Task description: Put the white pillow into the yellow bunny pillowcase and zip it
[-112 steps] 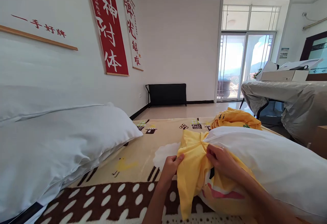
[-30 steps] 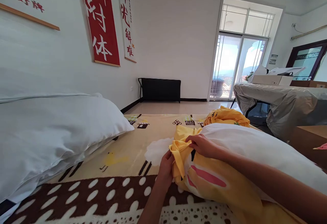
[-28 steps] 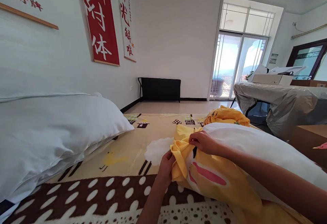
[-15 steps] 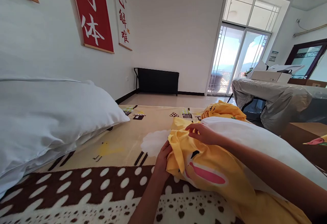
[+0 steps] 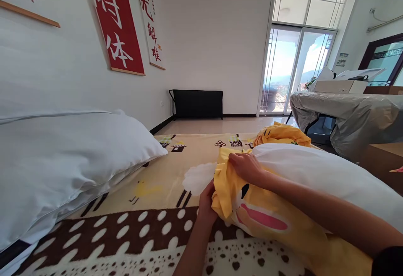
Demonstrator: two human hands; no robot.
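A yellow pillowcase [image 5: 267, 236] with a pink and black cartoon print lies bunched along the near side of a white pillow [image 5: 302, 158]. From below left, my left hand [image 5: 208, 204] grips the gathered edge, its fingers partly hidden behind the cloth. My right hand [image 5: 247, 167] reaches across the pillow and is closed on the upper folds of the same edge, fingertips tucked into the fabric. The pillow's left end sits just beyond my right hand. Whether any of the pillow is inside the cloth, I cannot tell.
Underneath is a patterned blanket [image 5: 126, 227] in brown, cream and beige. A large white pillow [image 5: 94, 154] lies at left. Crumpled orange-yellow cloth [image 5: 281, 134] sits behind the right pillow. Further off stand a plastic-covered table [image 5: 346, 108] and a folded black frame [image 5: 198, 105] by the wall.
My right hand has gone from loosely bent fingers over the cloth to a closed hold on its edge. My left hand keeps its grip. The view has shifted slightly.
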